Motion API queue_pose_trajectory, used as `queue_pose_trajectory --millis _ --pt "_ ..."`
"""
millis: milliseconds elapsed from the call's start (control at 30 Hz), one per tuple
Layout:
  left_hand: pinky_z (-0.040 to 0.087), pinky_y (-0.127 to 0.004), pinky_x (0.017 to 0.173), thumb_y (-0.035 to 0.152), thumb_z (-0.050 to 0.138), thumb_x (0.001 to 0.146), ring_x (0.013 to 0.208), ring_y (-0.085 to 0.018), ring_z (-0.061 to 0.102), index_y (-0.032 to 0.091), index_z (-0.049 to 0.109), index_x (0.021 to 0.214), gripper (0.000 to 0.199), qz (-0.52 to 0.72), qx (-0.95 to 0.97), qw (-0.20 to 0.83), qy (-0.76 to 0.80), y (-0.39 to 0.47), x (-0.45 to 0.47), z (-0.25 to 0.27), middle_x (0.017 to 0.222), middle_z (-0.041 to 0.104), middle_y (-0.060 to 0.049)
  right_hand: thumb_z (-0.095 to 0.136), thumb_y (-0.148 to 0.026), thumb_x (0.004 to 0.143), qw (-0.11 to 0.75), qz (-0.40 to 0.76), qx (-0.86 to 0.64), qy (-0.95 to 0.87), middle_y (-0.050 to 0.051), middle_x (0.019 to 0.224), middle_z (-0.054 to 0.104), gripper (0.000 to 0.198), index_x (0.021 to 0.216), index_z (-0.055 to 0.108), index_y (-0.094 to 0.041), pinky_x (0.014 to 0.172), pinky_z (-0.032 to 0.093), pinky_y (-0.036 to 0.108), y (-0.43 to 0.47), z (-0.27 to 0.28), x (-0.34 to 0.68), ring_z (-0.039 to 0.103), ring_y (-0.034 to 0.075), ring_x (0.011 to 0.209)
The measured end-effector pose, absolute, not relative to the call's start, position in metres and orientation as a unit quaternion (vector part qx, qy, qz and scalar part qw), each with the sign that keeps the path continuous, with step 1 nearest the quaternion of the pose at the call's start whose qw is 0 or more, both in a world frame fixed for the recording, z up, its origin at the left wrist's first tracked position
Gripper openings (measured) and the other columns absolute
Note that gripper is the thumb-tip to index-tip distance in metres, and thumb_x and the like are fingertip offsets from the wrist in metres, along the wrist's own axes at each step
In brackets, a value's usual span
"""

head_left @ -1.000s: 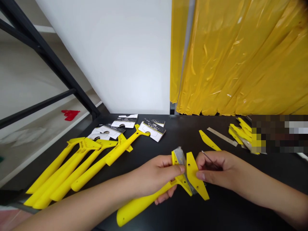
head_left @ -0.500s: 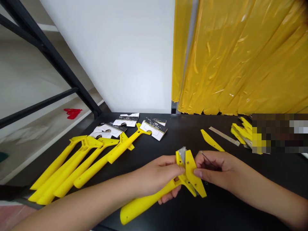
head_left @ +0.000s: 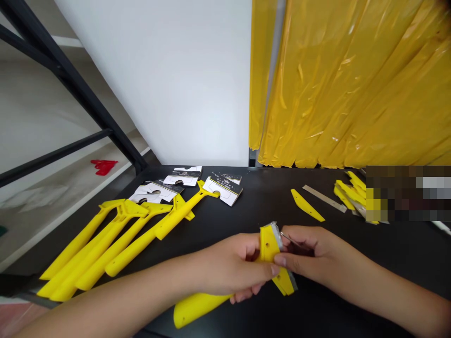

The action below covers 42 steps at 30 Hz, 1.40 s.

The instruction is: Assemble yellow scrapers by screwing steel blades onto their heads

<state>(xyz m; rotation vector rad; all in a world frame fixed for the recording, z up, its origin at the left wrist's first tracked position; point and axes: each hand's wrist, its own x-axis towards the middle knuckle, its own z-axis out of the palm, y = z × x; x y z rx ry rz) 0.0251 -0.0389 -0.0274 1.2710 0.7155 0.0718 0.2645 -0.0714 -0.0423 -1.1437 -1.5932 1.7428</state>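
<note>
My left hand point(head_left: 237, 267) is closed around a yellow scraper point(head_left: 200, 307), its handle pointing down toward the lower left. A yellow cover plate point(head_left: 269, 246) with holes lies against the scraper's head under my left thumb. A grey metal blade point(head_left: 276, 234) shows along the head's right edge. My right hand point(head_left: 313, 251) is closed with a thin metal rod point(head_left: 289, 239), perhaps a hex key, between its fingers. The right thumb touches the edge of the head. The rod's far end is hidden in the fingers.
Several yellow scraper handles point(head_left: 95, 249) lie on the black table point(head_left: 211, 234) at left, beside printed cards point(head_left: 223, 190). To the right are a loose cover plate point(head_left: 306, 206), a flat metal strip point(head_left: 324, 198) and a pile of yellow plates point(head_left: 350, 190). Yellow plastic sheeting point(head_left: 352, 94) hangs behind.
The cover plate, tilted away from the scraper's head before, now lies flat against it. My left thumb has moved on top of the plate, and the head has turned.
</note>
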Motion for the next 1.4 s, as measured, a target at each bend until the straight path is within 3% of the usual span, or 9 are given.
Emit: queue_pose_trajectory --millis 167,300,467,633,767,967,1100,1267,1400 --pt "0.045 -0.016 0.04 0.056 0.079 0.099 0.046 -0.008 0.052 0.024 0.054 0.092 0.041 0.026 0.582 0.741 0.334 -0.038 0.025 -0.03 0.067 0.057 0.008 0.083 -0.058 0.096 0.253 0.625 -0.437 -0.595 0.002 0.092 0.074 0.038 0.089 0.069 -0.023 0.082 0.05 0.035 -0.072 -0.044 0.264 0.066 0.023 0.089" --pt "0.042 -0.016 0.04 0.053 0.071 0.104 0.047 -0.008 0.051 0.023 0.055 0.088 0.037 0.036 0.566 0.758 0.322 -0.04 0.026 -0.034 0.066 0.056 0.006 0.077 -0.063 0.099 0.257 0.597 -0.455 -0.609 0.001 0.082 0.066 0.042 0.087 0.067 -0.024 0.073 0.048 0.033 -0.073 -0.046 0.264 0.06 0.021 0.08" --pt "0.037 -0.018 0.042 0.045 0.064 0.108 0.047 -0.008 0.046 0.022 0.06 0.104 0.024 0.101 0.57 0.736 0.352 -0.043 0.027 -0.021 0.072 0.058 0.006 0.077 -0.061 0.095 0.307 0.499 -0.523 -0.619 -0.004 0.069 0.049 0.048 0.073 0.056 -0.024 0.059 0.035 0.028 -0.072 -0.041 0.268 0.043 0.015 0.066" --pt "0.056 -0.028 0.072 0.031 0.054 0.113 0.079 -0.018 0.069 0.024 0.07 0.141 0.033 0.166 0.786 0.471 0.364 -0.054 0.025 0.002 0.097 0.073 -0.001 0.077 -0.062 0.094 0.326 0.49 -0.509 -0.628 -0.002 0.066 0.05 0.048 0.071 0.058 -0.024 0.055 0.035 0.028 -0.083 -0.013 0.261 0.043 0.015 0.063" --pt "0.064 -0.042 0.076 0.021 0.049 0.109 0.088 -0.029 0.077 0.025 0.033 0.18 0.073 0.096 0.905 0.226 0.347 -0.063 0.027 0.003 0.117 0.077 -0.011 0.077 -0.067 0.092 0.313 0.569 -0.488 -0.583 -0.001 0.071 0.053 0.048 0.076 0.061 -0.024 0.06 0.04 0.03 -0.094 -0.004 0.252 0.045 0.016 0.067" --pt "0.067 -0.04 0.061 0.017 0.051 0.109 0.076 -0.027 0.076 0.028 0.032 0.182 0.076 0.029 0.925 0.01 0.379 -0.062 0.032 -0.008 0.113 0.073 -0.009 0.083 -0.057 0.088 0.337 0.613 -0.498 -0.512 -0.001 0.081 0.05 0.038 0.083 0.066 -0.023 0.065 0.038 0.029 -0.095 -0.02 0.251 0.04 0.016 0.075" --pt "0.067 -0.039 0.059 0.015 0.06 0.106 0.078 -0.028 0.078 0.028 0.034 0.181 0.08 -0.003 0.924 -0.065 0.377 -0.061 0.035 -0.012 0.111 0.072 -0.009 0.084 -0.056 0.09 0.345 0.627 -0.502 -0.486 -0.004 0.076 0.046 0.039 0.082 0.064 -0.023 0.057 0.031 0.027 -0.094 -0.021 0.248 0.03 0.012 0.065" --pt "0.067 -0.039 0.064 0.018 0.055 0.111 0.082 -0.028 0.077 0.03 0.029 0.182 0.076 0.075 0.924 -0.056 0.371 -0.063 0.029 -0.014 0.112 0.072 -0.008 0.086 -0.061 0.09 0.365 0.628 -0.497 -0.476 -0.007 0.068 0.039 0.05 0.076 0.057 -0.023 0.048 0.019 0.027 -0.092 -0.018 0.249 0.02 0.009 0.057" --pt "0.065 -0.039 0.08 0.039 0.06 0.115 0.098 -0.027 0.076 0.031 0.003 0.185 0.09 0.234 0.857 0.177 0.424 -0.059 0.022 -0.012 0.123 0.073 -0.01 0.088 -0.064 0.089 0.407 0.606 -0.484 -0.482 -0.007 0.068 0.042 0.048 0.081 0.065 -0.023 0.046 0.017 0.026 -0.084 -0.02 0.258 0.022 0.009 0.056"
